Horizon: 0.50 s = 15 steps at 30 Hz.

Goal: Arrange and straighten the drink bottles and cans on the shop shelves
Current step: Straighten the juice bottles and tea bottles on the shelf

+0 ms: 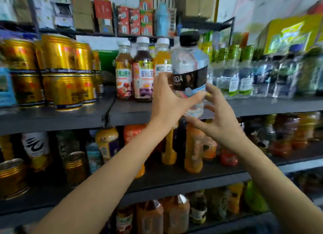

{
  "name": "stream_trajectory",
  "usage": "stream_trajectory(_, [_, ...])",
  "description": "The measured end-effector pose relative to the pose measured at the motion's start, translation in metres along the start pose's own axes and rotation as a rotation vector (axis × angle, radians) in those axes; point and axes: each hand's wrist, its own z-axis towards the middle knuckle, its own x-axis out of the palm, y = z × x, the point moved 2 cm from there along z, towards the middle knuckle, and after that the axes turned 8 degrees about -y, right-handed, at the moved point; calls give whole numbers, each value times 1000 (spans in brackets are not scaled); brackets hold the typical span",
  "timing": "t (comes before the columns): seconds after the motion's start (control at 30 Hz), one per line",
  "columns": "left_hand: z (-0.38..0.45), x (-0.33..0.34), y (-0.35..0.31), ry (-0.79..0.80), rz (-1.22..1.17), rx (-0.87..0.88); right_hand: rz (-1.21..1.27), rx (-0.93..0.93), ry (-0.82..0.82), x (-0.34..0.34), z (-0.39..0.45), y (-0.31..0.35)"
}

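- A clear soda bottle (pixel 189 73) with a black cap and a black label band reading "SODA" above a pale blue strip is held upright, slightly tilted, in front of the dark grey shelf (pixel 262 106) — off the board, near the middle of its front edge.
- The bottle is grasped by the left hand (pixel 167 101): fingers are curled round its left side, the thumb laid across its lower front.
- The right hand (pixel 220 118) is spread beside the bottle's lower right, fingers loosely bent; its fingertips are touching or nearly touching the plastic — which of the two cannot be told.
- Three juice bottles (pixel 142 71) with white caps are lined up behind the left hand on the same shelf: one amber, one dark purple, one orange.
- Gold cans (pixel 64 73) are stacked two high toward the shelf's left end; the blur prevents a sure count.
- Clear bottles with green and blue labels (pixel 244 80) are packed along the right part of the shelf, too smeared to be counted.
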Motion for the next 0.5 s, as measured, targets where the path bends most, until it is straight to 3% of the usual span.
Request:
stream_trajectory(0.13, [5,74,-2,11,66,-102,-114,55,-229,-29,30,-41])
stream_trajectory(0.27, [22,114,8,228,80,-114,-120,205,-236,-67,50,-96])
stream_trajectory(0.5, [20,189,21,567,429,31,-304,563,-186,-151,87,-195])
